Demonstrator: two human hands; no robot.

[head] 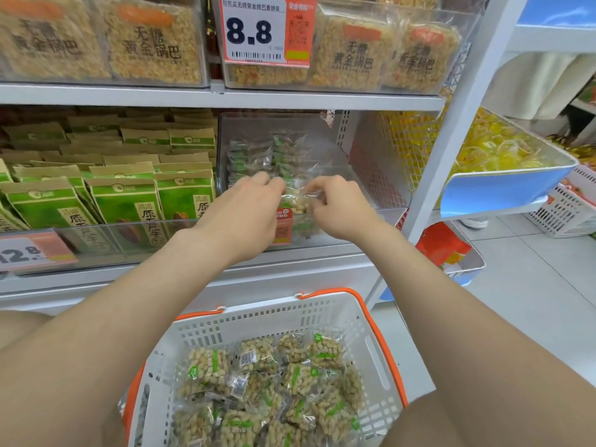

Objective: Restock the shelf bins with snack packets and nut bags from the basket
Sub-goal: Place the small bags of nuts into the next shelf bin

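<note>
shop | price tag on shelf bins | shopping basket

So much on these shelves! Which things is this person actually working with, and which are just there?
In the job: left hand and right hand, both pinching one nut bag; clear bin; basket.
Just there: green packets; rice-crisp packs; price tag; yellow sweets.
</note>
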